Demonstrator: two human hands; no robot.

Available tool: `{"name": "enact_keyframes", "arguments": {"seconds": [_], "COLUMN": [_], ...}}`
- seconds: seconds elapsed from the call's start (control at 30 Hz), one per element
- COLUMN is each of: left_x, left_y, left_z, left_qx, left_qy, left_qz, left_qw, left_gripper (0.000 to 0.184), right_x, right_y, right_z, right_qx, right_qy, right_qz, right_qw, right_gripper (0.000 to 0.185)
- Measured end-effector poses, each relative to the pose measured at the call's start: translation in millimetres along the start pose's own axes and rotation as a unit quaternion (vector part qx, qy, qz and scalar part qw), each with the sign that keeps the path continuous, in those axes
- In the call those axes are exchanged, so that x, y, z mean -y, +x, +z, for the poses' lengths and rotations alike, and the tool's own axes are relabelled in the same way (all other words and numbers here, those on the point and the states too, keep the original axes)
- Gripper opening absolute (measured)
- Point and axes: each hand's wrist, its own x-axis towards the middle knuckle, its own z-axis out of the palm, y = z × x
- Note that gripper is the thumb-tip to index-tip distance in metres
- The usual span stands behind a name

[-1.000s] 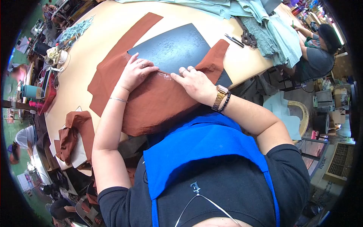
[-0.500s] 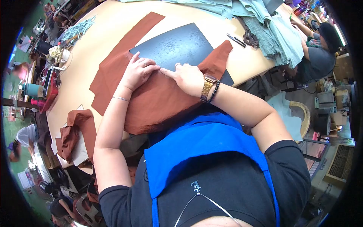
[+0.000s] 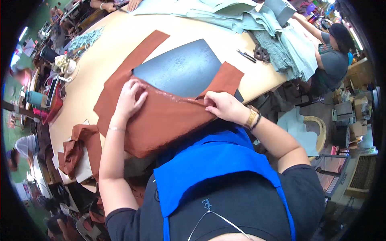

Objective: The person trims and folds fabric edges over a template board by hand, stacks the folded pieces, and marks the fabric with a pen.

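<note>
A piece of rust-brown fabric [image 3: 169, 124] lies over the near edge of the table, with its front part hanging toward my blue apron. Its upper edge is folded and bears whitish marks. My left hand [image 3: 132, 98] is closed with curled fingers on the left part of that edge. At the right part, my right hand [image 3: 227, 107] pinches the same edge between thumb and fingers. Beyond the edge a dark, glossy sheet [image 3: 181, 66] with a bumpy surface lies on the table, partly under the fabric.
Pale green fabric [image 3: 293, 56] is heaped at the table's [image 3: 116, 44] far right, near a black pen [image 3: 246, 56]. More rust-brown fabric [image 3: 93, 144] lies crumpled at the left. A co-worker [image 3: 335, 52] is at the right; another person's hands [image 3: 108, 7] show at the far edge.
My hands were close together at the middle of the fabric's edge. They have moved apart, left hand down and left, right hand right and down, uncovering the whitish-marked edge between them.
</note>
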Motion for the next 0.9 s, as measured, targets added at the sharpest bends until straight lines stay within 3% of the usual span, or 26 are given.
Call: {"name": "enact_keyframes", "arguments": {"seconds": [0.07,0.1,0.13,0.17,0.2,0.23,0.3,0.37,0.43,0.57,0.7,0.77,0.9], "left_x": [-16,-28,-45,-59,-62,-65,-71,-72,-94,-156,-158,-134,-99], "left_y": [-8,-8,-5,-3,-3,-2,-1,-6,-8,-15,0,16,18], "left_z": [-3,-7,-14,-19,-17,-16,-6,23,41,78,81,73,66], "left_qx": [0.021,0.041,0.078,0.114,0.114,0.130,0.156,0.208,0.180,0.159,0.063,-0.053,-0.060], "left_qy": [0.026,0.034,0.036,0.037,0.049,0.055,0.122,0.078,0.069,0.058,0.024,0.029,-0.042], "left_qz": [-0.024,-0.039,-0.059,-0.083,-0.052,-0.007,0.090,0.051,0.020,-0.076,-0.070,-0.083,-0.091], "left_qw": [0.999,0.998,0.994,0.989,0.991,0.990,0.976,0.974,0.981,0.983,0.995,0.995,0.993], "left_gripper": [0.033,0.037,0.042,0.047,0.058,0.072,0.083,0.089,0.091,0.090,0.077,0.059,0.030], "right_x": [-7,-8,-7,-41,-37,-32,-14,-12,-17,-25,-31,-37,-43], "right_y": [19,33,49,61,82,90,95,100,100,97,97,97,96], "right_z": [-20,-40,-60,-57,-67,-75,-79,-66,-52,-23,-4,3,5], "right_qx": [0.093,0.139,0.166,-0.036,-0.228,-0.297,-0.333,-0.295,-0.255,-0.190,-0.141,-0.145,-0.153], "right_qy": [-0.001,-0.060,-0.164,-0.182,-0.262,-0.219,-0.201,-0.159,-0.140,-0.131,-0.128,-0.148,-0.142], "right_qz": [0.002,-0.005,0.054,0.002,-0.100,-0.083,-0.118,-0.145,-0.148,-0.156,-0.201,-0.222,-0.246], "right_qw": [0.996,0.988,0.971,0.983,0.932,0.926,0.914,0.931,0.945,0.960,0.961,0.953,0.946], "right_gripper": [0.017,0.014,0.015,0.022,0.028,0.027,0.025,0.026,0.025,0.024,0.029,0.030,0.030]}}
